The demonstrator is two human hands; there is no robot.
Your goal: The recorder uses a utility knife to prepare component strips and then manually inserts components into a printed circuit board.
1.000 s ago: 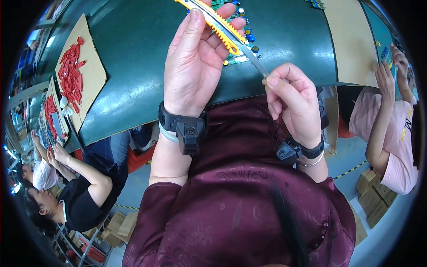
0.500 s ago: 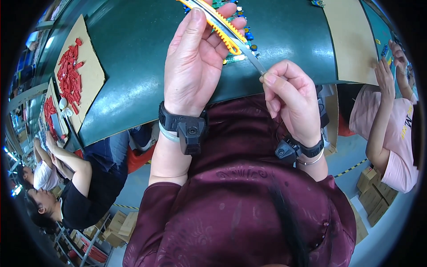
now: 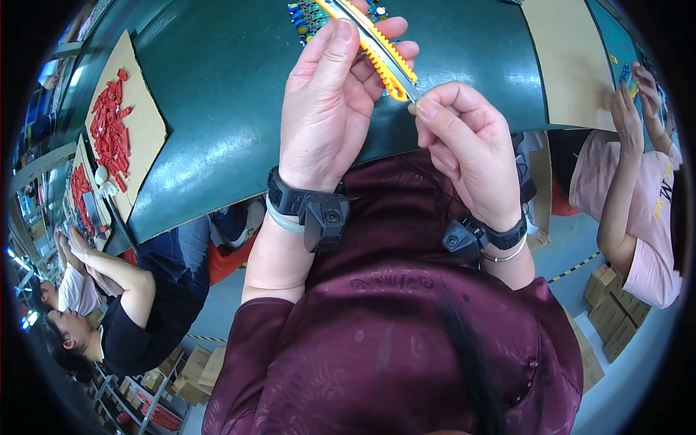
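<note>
Surface: a dark green surface (image 3: 217, 94) fills the upper part of the view; all places below are given relative to it.
Room: a workshop floor with stacked cardboard boxes (image 3: 609, 312) below the surface's right end.
My left hand (image 3: 330, 101): over the near edge of the surface, at its middle; grip closed around the yellow utility knife, thumb along the handle.
Yellow utility knife (image 3: 377, 51): held above the surface, tilted, handle toward the far side, metal blade (image 3: 407, 88) pointing down toward the near edge.
My right hand (image 3: 471, 152): at the near edge, just right of the left hand; grip pinched, thumb and forefinger closed on the tip of the blade.
Circuit board (image 3: 308, 13): lies on the surface at its far edge, behind the knife, with coloured parts on it.
Cardboard sheets: one with red parts (image 3: 109, 130) on the left end of the surface; a bare one (image 3: 573, 65) on the right end.
Other people: one seated at the left end (image 3: 130, 304); another's arm (image 3: 623, 174) reaches to the right end.
</note>
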